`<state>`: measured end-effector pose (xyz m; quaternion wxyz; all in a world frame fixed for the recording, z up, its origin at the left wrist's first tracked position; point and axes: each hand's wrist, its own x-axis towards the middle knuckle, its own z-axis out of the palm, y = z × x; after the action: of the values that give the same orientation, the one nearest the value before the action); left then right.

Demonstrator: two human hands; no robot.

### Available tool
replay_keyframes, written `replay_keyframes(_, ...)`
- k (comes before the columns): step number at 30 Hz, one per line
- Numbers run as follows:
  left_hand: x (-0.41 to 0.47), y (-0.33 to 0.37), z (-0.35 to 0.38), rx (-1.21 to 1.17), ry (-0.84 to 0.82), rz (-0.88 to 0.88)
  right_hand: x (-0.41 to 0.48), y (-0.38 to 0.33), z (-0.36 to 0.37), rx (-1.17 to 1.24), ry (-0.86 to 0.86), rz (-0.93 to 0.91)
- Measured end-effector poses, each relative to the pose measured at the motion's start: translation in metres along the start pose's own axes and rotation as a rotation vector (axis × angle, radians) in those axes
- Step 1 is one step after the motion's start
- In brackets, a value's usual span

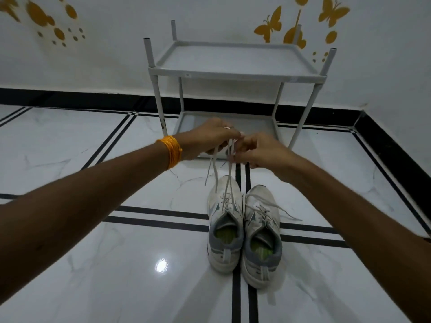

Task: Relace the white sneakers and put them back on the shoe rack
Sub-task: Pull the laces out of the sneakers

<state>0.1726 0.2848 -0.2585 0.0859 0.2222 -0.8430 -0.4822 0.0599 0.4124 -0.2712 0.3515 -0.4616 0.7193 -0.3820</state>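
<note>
Two white sneakers stand side by side on the floor, toes pointing away from me. The left sneaker [224, 220] has its white lace [229, 173] pulled up taut above it. My left hand [210, 138], with an orange thread band at the wrist, and my right hand [258, 149] meet above the shoes, both pinching the raised lace ends. The right sneaker [262, 231] has a loose lace lying off to its right on the tiles. The grey two-tier shoe rack [235, 74] stands behind the hands, against the wall.
The floor is glossy white marble tile with black inlay stripes [236, 297] and a light glare. A black skirting runs along the white walls, which carry yellow butterfly decals [270, 24]. The right wall angles in close beside the rack.
</note>
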Motion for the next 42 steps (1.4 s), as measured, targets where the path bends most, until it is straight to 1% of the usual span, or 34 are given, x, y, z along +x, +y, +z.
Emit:
replay_keyframes(2,-0.001,0.003,0.003,-0.033,-0.007,-0.015,-0.002,-0.002,-0.002,0.079,0.095,-0.047)
replay_keyframes(4,-0.002,0.006,0.006,-0.084,-0.016,-0.053,-0.005,-0.008,-0.012,0.148,0.159,-0.029)
replay_keyframes(5,-0.004,0.006,0.006,-0.152,-0.024,-0.081,-0.005,-0.013,-0.016,0.18,0.173,-0.018)
replay_keyframes(7,-0.007,0.001,0.003,-0.385,-0.057,-0.133,-0.004,-0.026,-0.016,0.271,0.173,0.004)
replay_keyframes(9,-0.008,-0.005,-0.002,-0.575,-0.098,-0.119,-0.002,-0.041,-0.016,0.386,0.142,0.006)
replay_keyframes(10,-0.008,-0.007,-0.003,-0.602,-0.112,-0.09,-0.002,-0.049,-0.018,0.432,0.12,-0.015)
replay_keyframes(11,-0.008,-0.008,-0.001,-0.581,-0.109,-0.068,-0.002,-0.056,-0.021,0.466,0.102,-0.053)
replay_keyframes(14,-0.007,-0.007,0.011,-0.359,0.009,-0.074,-0.001,-0.079,-0.026,0.527,0.111,-0.177)
replay_keyframes(15,-0.008,-0.004,0.017,-0.303,0.059,-0.078,0.001,-0.084,-0.025,0.542,0.134,-0.195)
replay_keyframes(17,-0.008,-0.002,0.026,-0.238,0.166,-0.04,0.008,-0.087,-0.02,0.611,0.188,-0.171)
replay_keyframes(20,-0.006,-0.004,0.034,-0.056,0.385,0.121,0.016,-0.078,-0.016,0.851,0.203,-0.055)
replay_keyframes(22,-0.007,-0.006,0.038,0.136,0.535,0.284,0.019,-0.069,-0.018,1.0,0.225,0.007)
replay_keyframes(23,-0.008,-0.007,0.038,0.241,0.577,0.358,0.021,-0.063,-0.019,1.058,0.252,0.04)
replay_keyframes(25,-0.014,-0.007,0.037,0.417,0.584,0.44,0.025,-0.049,-0.018,1.143,0.321,0.117)
replay_keyframes(27,-0.018,-0.009,0.037,0.576,0.533,0.523,0.029,-0.032,-0.014,1.18,0.373,0.205)
replay_keyframes(28,-0.019,-0.01,0.039,0.633,0.511,0.544,0.031,-0.023,-0.011,1.178,0.381,0.246)
replay_keyframes(29,-0.019,-0.01,0.041,0.635,0.497,0.54,0.032,-0.016,-0.008,1.162,0.387,0.28)
replay_keyframes(30,-0.018,-0.009,0.043,0.58,0.487,0.487,0.032,-0.011,-0.005,1.145,0.388,0.304)
replay_keyframes(31,-0.016,-0.007,0.043,0.473,0.435,0.383,0.032,-0.006,-0.003,1.128,0.384,0.326)
replay_keyframes(34,-0.012,0.007,0.032,0.005,0.096,-0.114,0.03,0.006,-0.002,1.083,0.357,0.384)
replay_keyframes(35,-0.011,0.009,0.027,-0.09,-0.011,-0.256,0.027,0.01,-0.003,1.044,0.357,0.4)
replay_keyframes(36,-0.01,0.011,0.022,-0.159,-0.106,-0.36,0.025,0.014,-0.003,0.989,0.365,0.402)
replay_keyframes(37,-0.01,0.011,0.018,-0.222,-0.178,-0.427,0.021,0.016,-0.003,0.918,0.377,0.386)
replay_keyframes(39,-0.009,0.007,0.015,-0.351,-0.234,-0.49,0.011,0.017,-0.002,0.768,0.382,0.31)
replay_keyframes(42,-0.009,0.003,0.012,-0.533,-0.162,-0.469,-0.002,0.007,0.004,0.536,0.297,0.161)
